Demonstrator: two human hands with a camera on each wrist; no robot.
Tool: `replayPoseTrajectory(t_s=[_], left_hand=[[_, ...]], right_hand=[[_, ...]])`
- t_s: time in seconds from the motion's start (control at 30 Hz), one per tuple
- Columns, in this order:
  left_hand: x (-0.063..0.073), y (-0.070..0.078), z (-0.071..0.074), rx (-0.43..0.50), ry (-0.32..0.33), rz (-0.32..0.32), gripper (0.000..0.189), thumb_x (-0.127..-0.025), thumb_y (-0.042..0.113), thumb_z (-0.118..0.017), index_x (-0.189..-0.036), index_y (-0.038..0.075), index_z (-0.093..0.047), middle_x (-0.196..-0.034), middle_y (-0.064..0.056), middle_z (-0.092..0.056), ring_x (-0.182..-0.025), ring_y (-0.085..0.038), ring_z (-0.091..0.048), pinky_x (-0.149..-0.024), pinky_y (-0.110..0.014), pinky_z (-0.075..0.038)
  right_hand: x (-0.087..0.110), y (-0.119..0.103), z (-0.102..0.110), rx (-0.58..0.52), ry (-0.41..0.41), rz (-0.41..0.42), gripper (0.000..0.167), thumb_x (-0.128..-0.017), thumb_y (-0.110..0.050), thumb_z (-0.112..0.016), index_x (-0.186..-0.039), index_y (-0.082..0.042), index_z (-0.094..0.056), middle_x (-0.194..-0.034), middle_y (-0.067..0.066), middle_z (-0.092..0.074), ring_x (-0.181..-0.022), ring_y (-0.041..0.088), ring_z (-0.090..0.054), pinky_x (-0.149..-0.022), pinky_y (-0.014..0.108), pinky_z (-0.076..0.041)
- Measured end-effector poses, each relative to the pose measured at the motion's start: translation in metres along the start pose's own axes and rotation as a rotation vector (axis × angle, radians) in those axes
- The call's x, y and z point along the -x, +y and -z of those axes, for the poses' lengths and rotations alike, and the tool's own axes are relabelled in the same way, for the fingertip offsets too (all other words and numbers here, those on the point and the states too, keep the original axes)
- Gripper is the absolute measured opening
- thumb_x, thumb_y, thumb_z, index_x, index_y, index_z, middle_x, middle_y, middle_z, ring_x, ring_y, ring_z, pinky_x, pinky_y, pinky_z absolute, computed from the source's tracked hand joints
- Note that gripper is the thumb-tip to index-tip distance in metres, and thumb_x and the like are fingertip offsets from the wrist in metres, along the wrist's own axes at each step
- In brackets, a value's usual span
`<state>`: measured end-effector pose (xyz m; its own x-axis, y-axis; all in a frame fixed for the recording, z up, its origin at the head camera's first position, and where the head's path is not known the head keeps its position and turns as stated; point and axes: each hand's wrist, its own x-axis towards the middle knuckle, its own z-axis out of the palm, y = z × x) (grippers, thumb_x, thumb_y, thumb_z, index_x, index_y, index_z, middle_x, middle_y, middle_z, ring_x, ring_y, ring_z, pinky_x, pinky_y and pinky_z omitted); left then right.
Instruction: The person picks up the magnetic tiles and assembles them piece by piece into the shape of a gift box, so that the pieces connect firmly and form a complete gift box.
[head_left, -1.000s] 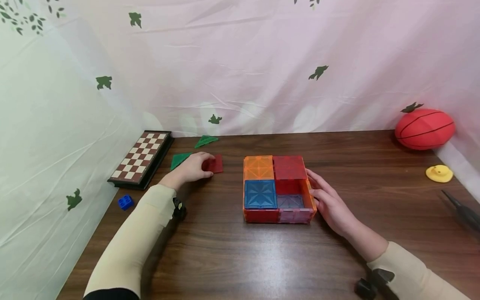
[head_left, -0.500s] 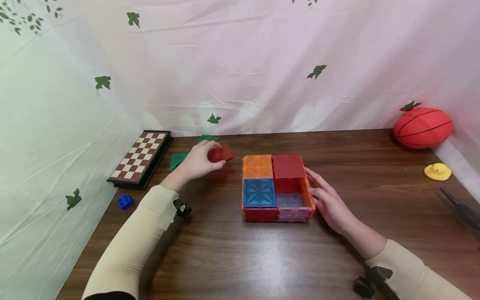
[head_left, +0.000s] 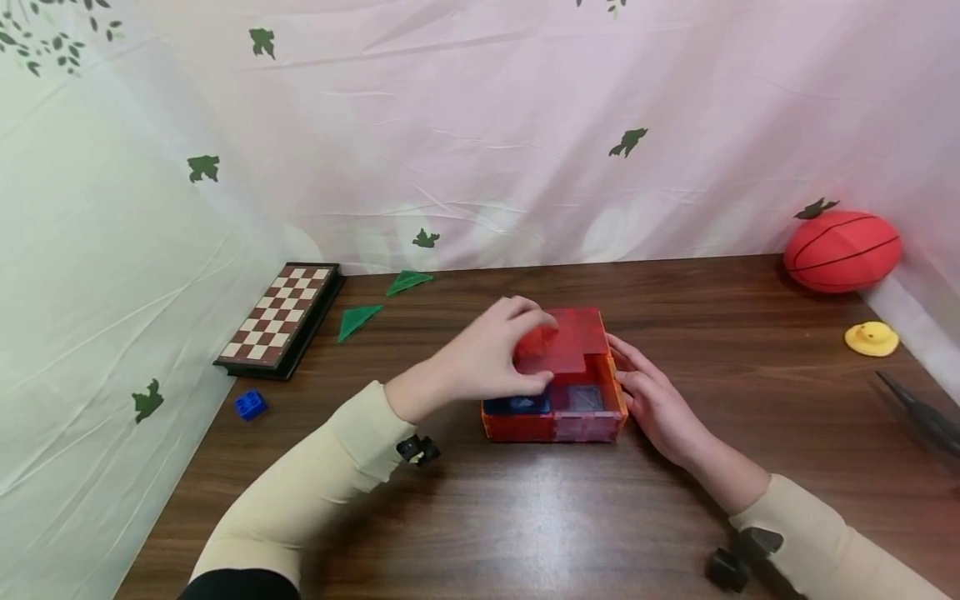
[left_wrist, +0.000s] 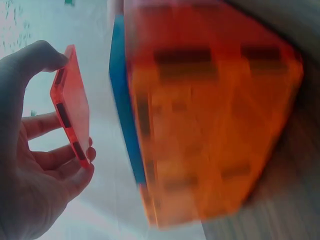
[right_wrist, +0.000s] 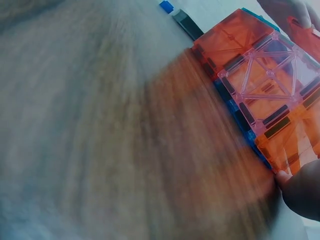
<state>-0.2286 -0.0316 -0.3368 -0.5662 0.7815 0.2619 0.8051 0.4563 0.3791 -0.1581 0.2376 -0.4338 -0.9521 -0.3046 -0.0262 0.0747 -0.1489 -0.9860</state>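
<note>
My left hand (head_left: 483, 358) pinches a red square magnetic tile (left_wrist: 76, 107) by its edges, thumb on one side and fingers on the other. It holds the tile tilted above a low box of translucent magnetic tiles (head_left: 517, 429). Against the box's right wall rests my right hand (head_left: 667, 417), fingers extended; its thumb touches an orange wall tile (right_wrist: 287, 142) near the lower corner. A red tile (head_left: 588, 327) covers the back right of the top, and a blue tile (head_left: 516, 406) the front left. The front right quarter is uncovered. My left hand hides the back left top.
Two green triangular tiles (head_left: 360, 320) lie at the back left. Farther left are a folded chessboard (head_left: 279, 312) and a blue toy brick (head_left: 251, 405). On the right sit a red ball (head_left: 842, 252), a yellow rubber duck (head_left: 872, 338) and a dark pointed object (head_left: 918, 417).
My left hand has lifted the red tile off the table beside the green triangles and carried it right, over the box. My right hand has stayed at the box's right wall.
</note>
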Motion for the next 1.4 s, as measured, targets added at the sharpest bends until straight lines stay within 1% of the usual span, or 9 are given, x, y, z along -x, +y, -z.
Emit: replayPoseTrajectory(t_s=[0.17, 0.3, 0.43, 0.7, 1.0, 1.17, 1.23, 1.3, 1.4], left_hand=[[-0.010, 0.019, -0.014, -0.008, -0.087, -0.049, 0.051, -0.085, 0.037, -0.077, -0.128, 0.014, -0.063, -0.127, -0.004, -0.055, -0.115, -0.016, -0.049, -0.094, -0.025, -0.044], [-0.014, 0.029, -0.023, -0.023, -0.130, -0.058, 0.050, -0.087, 0.037, -0.076, -0.128, 0.013, -0.062, -0.127, -0.004, -0.055, -0.115, -0.017, -0.048, -0.094, -0.022, -0.044], [-0.014, 0.033, -0.029, -0.056, -0.147, -0.052, 0.051, -0.087, 0.039, -0.075, -0.129, 0.013, -0.062, -0.126, -0.003, -0.054, -0.115, -0.016, -0.048, -0.094, -0.021, -0.043], [-0.011, 0.031, -0.039, -0.095, -0.108, -0.051, 0.049, -0.088, 0.041, -0.075, -0.126, 0.013, -0.062, -0.122, -0.003, -0.055, -0.114, -0.017, -0.048, -0.092, -0.021, -0.044], [-0.011, 0.032, -0.045, -0.090, -0.109, 0.001, 0.051, -0.087, 0.046, -0.075, -0.126, 0.016, -0.062, -0.121, 0.000, -0.054, -0.114, -0.015, -0.045, -0.089, -0.019, -0.045], [-0.012, 0.031, -0.047, -0.089, -0.098, -0.014, 0.050, -0.088, 0.047, -0.076, -0.124, 0.015, -0.062, -0.121, 0.001, -0.056, -0.115, -0.015, -0.046, -0.092, -0.020, -0.044], [-0.012, 0.029, -0.044, -0.065, -0.089, -0.017, 0.051, -0.088, 0.047, -0.076, -0.124, 0.014, -0.063, -0.123, 0.001, -0.057, -0.115, -0.015, -0.046, -0.094, -0.021, -0.044], [-0.012, 0.024, -0.038, -0.026, -0.060, -0.002, 0.051, -0.090, 0.047, -0.074, -0.126, 0.013, -0.063, -0.126, 0.000, -0.057, -0.117, -0.017, -0.047, -0.096, -0.025, -0.044], [-0.010, 0.008, -0.024, 0.067, 0.029, 0.077, 0.050, -0.095, 0.044, -0.069, -0.131, 0.009, -0.062, -0.131, -0.003, -0.057, -0.122, -0.020, -0.048, -0.103, -0.034, -0.042]], right_hand=[[0.001, 0.000, 0.002, -0.014, -0.006, 0.004, 0.056, -0.110, -0.017, -0.031, -0.164, -0.018, -0.021, -0.166, 0.013, -0.017, -0.141, 0.018, -0.033, -0.105, 0.022, -0.041], [0.001, 0.000, 0.002, -0.025, -0.003, 0.005, 0.055, -0.110, -0.017, -0.029, -0.164, -0.019, -0.022, -0.165, 0.011, -0.020, -0.140, 0.018, -0.037, -0.105, 0.022, -0.042], [0.001, 0.000, 0.001, -0.028, 0.005, -0.002, 0.055, -0.110, -0.017, -0.031, -0.164, -0.019, -0.022, -0.165, 0.010, -0.021, -0.139, 0.018, -0.038, -0.105, 0.023, -0.042], [0.001, -0.001, 0.002, -0.032, -0.004, 0.005, 0.056, -0.109, -0.015, -0.029, -0.165, -0.019, -0.021, -0.167, 0.014, -0.018, -0.140, 0.016, -0.036, -0.105, 0.022, -0.041], [0.002, 0.000, 0.002, -0.021, -0.008, 0.010, 0.056, -0.110, -0.014, -0.029, -0.165, -0.019, -0.021, -0.167, 0.014, -0.017, -0.141, 0.017, -0.035, -0.105, 0.022, -0.041], [0.002, 0.000, 0.003, -0.020, -0.008, 0.020, 0.055, -0.110, -0.014, -0.029, -0.164, -0.019, -0.021, -0.167, 0.014, -0.016, -0.140, 0.015, -0.036, -0.105, 0.021, -0.041], [0.002, 0.000, 0.003, -0.023, -0.009, 0.021, 0.055, -0.110, -0.014, -0.029, -0.164, -0.017, -0.021, -0.167, 0.015, -0.016, -0.140, 0.013, -0.037, -0.105, 0.021, -0.041], [0.001, 0.000, 0.002, -0.032, -0.011, 0.022, 0.055, -0.111, -0.015, -0.029, -0.164, -0.015, -0.020, -0.167, 0.016, -0.016, -0.139, 0.011, -0.039, -0.105, 0.022, -0.041], [0.001, 0.000, 0.002, -0.041, -0.011, 0.018, 0.055, -0.112, -0.017, -0.032, -0.164, -0.013, -0.018, -0.167, 0.016, -0.015, -0.137, 0.007, -0.042, -0.105, 0.022, -0.042]])
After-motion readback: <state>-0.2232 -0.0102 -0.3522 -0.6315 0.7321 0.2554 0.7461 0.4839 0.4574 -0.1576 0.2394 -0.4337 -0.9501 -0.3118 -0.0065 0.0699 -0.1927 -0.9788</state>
